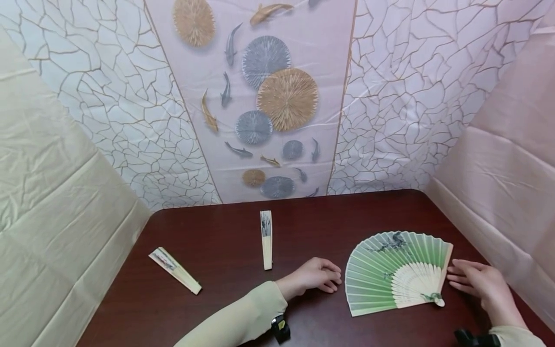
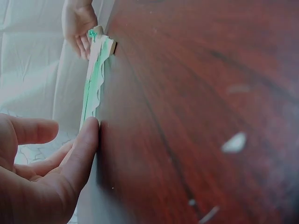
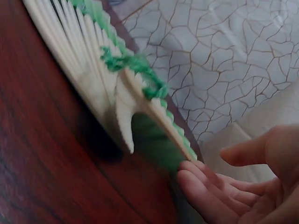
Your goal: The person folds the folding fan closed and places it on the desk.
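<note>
A green folding fan (image 1: 376,270) lies spread on the table, with dark painted branches, pale ribs and a green cord at its pivot. My left hand (image 1: 315,275) rests just left of its leaf edge, fingers loosely bent and gripping nothing. In the left wrist view the fan (image 2: 95,79) shows edge-on beyond the fingertips. My right hand (image 1: 482,282) lies along the right outer rib, its fingers relaxed. The right wrist view shows those fingertips (image 3: 191,179) right at the end of the rib, with the thumb held apart.
One folded fan (image 1: 267,241) lies upright in the picture near the table's middle. Another folded fan (image 1: 175,271) lies slantwise at the left. The dark red table (image 1: 217,231) meets a patterned cloth (image 1: 277,144) at the back and plain cloth panels at both sides.
</note>
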A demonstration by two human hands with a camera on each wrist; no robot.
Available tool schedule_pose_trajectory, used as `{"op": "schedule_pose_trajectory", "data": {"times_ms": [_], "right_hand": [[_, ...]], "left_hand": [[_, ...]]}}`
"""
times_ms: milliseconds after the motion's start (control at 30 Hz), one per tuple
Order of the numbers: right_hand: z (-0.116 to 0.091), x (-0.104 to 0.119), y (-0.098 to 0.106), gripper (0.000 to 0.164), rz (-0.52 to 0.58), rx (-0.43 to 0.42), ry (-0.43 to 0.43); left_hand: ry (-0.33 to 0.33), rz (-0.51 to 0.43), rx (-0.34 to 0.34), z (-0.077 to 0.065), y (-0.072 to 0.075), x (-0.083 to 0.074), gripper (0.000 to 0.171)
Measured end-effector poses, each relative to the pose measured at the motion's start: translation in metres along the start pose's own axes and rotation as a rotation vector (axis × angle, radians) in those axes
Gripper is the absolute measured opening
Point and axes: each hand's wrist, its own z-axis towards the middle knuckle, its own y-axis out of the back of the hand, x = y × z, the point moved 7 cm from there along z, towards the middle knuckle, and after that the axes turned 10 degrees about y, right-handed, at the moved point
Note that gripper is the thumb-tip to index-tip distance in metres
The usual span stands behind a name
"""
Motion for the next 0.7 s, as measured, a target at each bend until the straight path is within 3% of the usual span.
{"op": "schedule_pose_trajectory", "data": {"times_ms": [100,200,567,700], "right_hand": [[0.004,-0.003,0.000,0.054,-0.110,0.028,-0.041],[0.006,-0.007,0.000,0.061,-0.117,0.041,-0.091],[0.003,-0.018,-0.005,0.041,-0.075,0.112,-0.138],[0.001,-0.020,-0.007,0.025,-0.037,0.113,-0.151]], "left_hand": [[0.005,-0.004,0.003,-0.001,-0.002,-0.001,0.021],[0.012,-0.013,0.004,-0.002,-0.004,-0.001,0.020],[0.037,-0.057,0.067,-0.004,-0.010,0.003,0.017],[0.044,-0.066,0.086,-0.004,-0.015,0.005,0.019]]}}
